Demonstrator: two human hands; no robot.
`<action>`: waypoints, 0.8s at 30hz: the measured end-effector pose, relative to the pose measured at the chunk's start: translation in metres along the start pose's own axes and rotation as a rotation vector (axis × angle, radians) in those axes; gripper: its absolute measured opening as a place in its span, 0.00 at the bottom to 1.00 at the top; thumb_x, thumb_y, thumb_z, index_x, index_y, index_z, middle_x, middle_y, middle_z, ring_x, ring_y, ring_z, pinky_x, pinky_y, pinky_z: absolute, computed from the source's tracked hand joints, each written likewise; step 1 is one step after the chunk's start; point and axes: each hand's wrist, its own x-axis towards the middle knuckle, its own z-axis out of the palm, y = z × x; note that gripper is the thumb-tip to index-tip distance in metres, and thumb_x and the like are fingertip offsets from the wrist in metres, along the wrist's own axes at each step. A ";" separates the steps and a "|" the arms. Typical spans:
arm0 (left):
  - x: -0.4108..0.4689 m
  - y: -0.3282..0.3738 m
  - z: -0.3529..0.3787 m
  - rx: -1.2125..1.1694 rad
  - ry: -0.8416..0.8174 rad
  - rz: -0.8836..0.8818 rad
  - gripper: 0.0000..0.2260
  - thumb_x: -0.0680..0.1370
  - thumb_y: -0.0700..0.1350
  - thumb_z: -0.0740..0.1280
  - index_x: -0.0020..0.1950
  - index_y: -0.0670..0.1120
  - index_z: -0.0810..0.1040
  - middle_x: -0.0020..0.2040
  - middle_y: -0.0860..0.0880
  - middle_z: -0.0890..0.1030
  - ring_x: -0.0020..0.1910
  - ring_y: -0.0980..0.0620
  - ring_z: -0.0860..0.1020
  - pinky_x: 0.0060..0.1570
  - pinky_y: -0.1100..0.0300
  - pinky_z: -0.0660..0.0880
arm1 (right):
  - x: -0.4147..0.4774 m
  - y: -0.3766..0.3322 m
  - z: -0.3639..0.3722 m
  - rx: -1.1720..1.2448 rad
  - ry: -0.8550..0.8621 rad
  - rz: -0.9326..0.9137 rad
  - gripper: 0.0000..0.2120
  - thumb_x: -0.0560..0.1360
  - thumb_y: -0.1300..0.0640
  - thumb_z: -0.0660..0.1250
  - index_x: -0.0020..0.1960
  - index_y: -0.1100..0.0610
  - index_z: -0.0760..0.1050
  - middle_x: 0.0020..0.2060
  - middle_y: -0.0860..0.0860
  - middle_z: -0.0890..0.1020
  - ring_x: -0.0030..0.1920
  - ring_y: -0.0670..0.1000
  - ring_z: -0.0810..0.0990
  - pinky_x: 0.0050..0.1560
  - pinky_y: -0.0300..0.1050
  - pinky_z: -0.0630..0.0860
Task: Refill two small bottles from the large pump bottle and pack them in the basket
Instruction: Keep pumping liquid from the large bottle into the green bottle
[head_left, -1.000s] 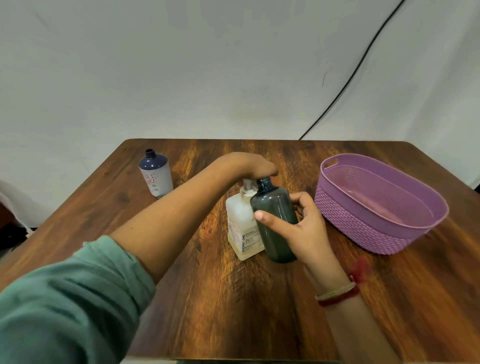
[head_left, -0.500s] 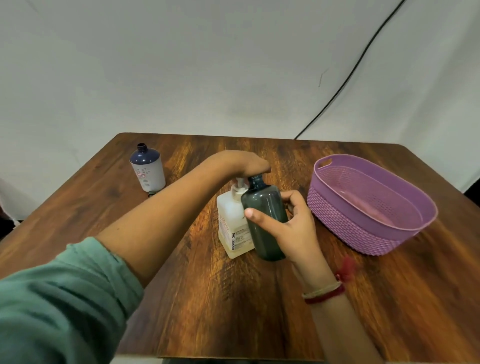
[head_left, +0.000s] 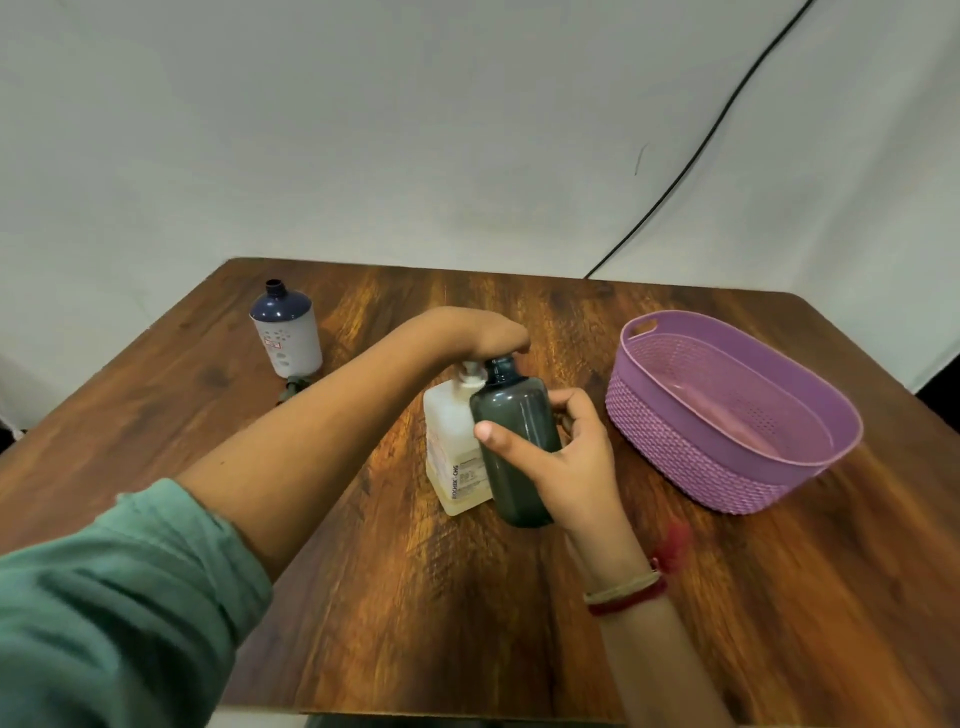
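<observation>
A pale large pump bottle (head_left: 451, 441) stands mid-table. My left hand (head_left: 485, 334) lies over its pump head, fingers bent down on top of it. My right hand (head_left: 569, 457) grips a dark green small bottle (head_left: 514, 431), uncapped, held upright against the pump bottle with its neck under the pump spout. A second small bottle (head_left: 285, 330), white with a dark blue top and no cap, stands at the far left. The purple basket (head_left: 675, 452) sits on the right with nothing in it.
A small dark cap-like object (head_left: 293, 387) lies in front of the white bottle. The wooden table (head_left: 415, 623) ends close to me at the bottom. A black cable (head_left: 691, 156) runs down the white backdrop.
The hands and both bottles keep the same pose. The view has shifted slightly, so everything sits a little more to the left and lower than before.
</observation>
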 end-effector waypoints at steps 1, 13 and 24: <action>0.000 -0.001 0.002 -0.012 -0.006 -0.008 0.19 0.83 0.47 0.49 0.62 0.39 0.73 0.61 0.40 0.76 0.56 0.44 0.76 0.56 0.53 0.72 | -0.001 0.001 0.001 0.000 -0.004 0.004 0.29 0.53 0.39 0.75 0.48 0.49 0.71 0.48 0.44 0.78 0.49 0.41 0.77 0.41 0.32 0.71; 0.003 -0.003 0.003 -0.030 -0.011 0.028 0.20 0.84 0.47 0.48 0.66 0.38 0.71 0.65 0.42 0.74 0.60 0.44 0.74 0.61 0.52 0.69 | 0.000 0.000 0.001 -0.018 0.008 0.002 0.26 0.55 0.42 0.77 0.47 0.48 0.70 0.47 0.43 0.78 0.48 0.40 0.76 0.40 0.31 0.70; -0.002 -0.001 -0.004 -0.072 -0.014 0.042 0.24 0.83 0.53 0.48 0.65 0.39 0.74 0.65 0.38 0.74 0.54 0.45 0.75 0.60 0.51 0.69 | 0.000 -0.004 0.001 0.012 0.014 -0.003 0.27 0.53 0.41 0.76 0.47 0.48 0.71 0.47 0.43 0.78 0.48 0.40 0.77 0.42 0.35 0.72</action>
